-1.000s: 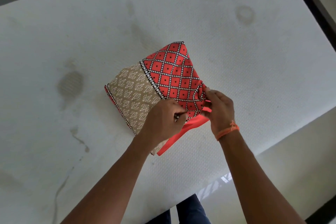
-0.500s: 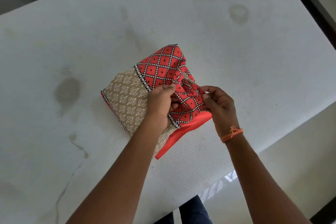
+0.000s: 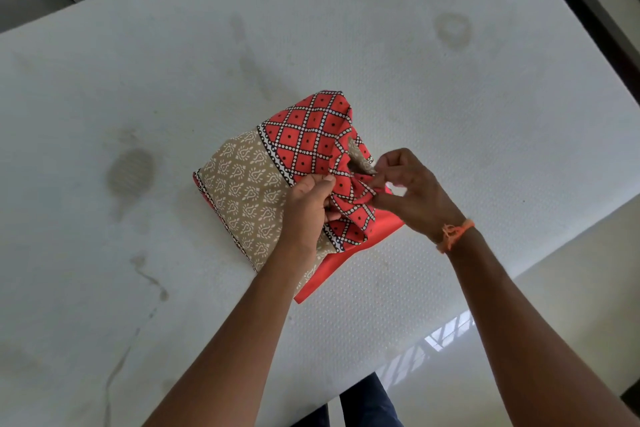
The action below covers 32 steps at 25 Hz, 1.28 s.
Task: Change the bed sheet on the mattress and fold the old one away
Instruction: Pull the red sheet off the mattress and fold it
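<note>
Nearest you, your two forearms reached forward over the near edge of the bare mattress (image 3: 450, 87), and both met at the near right corner of the folded sheet (image 3: 263, 180). Your left hand (image 3: 306, 208) had its fingers curled onto the red diamond-print layer, pinching a gathered bit of it just left of the bunched corner. Your right hand (image 3: 412, 191), the one with the orange thread (image 3: 453, 234) at the wrist, pinched the same corner from the right with thumb and fingertips, the other fingers loosely bent; how much cloth it held could not be told. So the cloth sat between your hands, touching both, with neither hand clearly the nearer. Beyond your fingers the sheet lay as a compact folded bundle on the mattress, its long axis running away from you and to the left, the beige leaf-print half at the left and the red half at the right and farther back, a plain red edge trailing toward you. By my reading, you were opening it, so the next move would call for drawing that corner apart and toward you. Farther off, the stained mattress lay bare.
</note>
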Available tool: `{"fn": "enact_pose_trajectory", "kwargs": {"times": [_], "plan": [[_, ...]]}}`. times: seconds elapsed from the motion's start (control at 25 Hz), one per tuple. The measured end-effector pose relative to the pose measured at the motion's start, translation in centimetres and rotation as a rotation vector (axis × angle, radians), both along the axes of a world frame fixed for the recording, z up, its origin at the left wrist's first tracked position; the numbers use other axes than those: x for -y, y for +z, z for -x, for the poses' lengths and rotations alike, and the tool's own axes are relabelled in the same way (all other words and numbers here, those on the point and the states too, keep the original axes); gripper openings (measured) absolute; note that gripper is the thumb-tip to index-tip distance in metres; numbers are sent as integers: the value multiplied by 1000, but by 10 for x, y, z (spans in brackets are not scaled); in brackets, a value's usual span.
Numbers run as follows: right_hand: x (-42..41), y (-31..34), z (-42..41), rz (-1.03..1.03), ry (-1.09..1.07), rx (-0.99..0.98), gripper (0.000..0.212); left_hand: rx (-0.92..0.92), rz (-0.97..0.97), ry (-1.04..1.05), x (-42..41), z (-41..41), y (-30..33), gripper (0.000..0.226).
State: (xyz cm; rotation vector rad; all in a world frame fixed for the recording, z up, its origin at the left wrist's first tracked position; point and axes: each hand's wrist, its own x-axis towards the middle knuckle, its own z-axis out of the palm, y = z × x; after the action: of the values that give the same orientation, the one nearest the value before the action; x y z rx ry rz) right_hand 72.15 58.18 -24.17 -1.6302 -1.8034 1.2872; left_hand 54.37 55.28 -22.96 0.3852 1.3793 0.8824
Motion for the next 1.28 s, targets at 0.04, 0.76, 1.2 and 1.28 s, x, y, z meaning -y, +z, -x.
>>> {"fn": "enact_pose_trajectory", "kwargs": {"times": [0.04, 0.76, 1.2, 1.28], "plan": [[7, 1, -5, 36, -31, -51, 14, -42, -7, -47, 0, -1, 1, 20], [-7, 7, -6, -3, 228, -125, 27, -1397, -974, -1466, -141, 17, 16, 25], [29, -45, -11, -58, -237, 759, 58, -1697, -991, -1466, -142, 9, -15, 39], [39, -52, -5, 117, -464, 643, 63, -1775, -879, -1357, -143, 1, -18, 47]]}}
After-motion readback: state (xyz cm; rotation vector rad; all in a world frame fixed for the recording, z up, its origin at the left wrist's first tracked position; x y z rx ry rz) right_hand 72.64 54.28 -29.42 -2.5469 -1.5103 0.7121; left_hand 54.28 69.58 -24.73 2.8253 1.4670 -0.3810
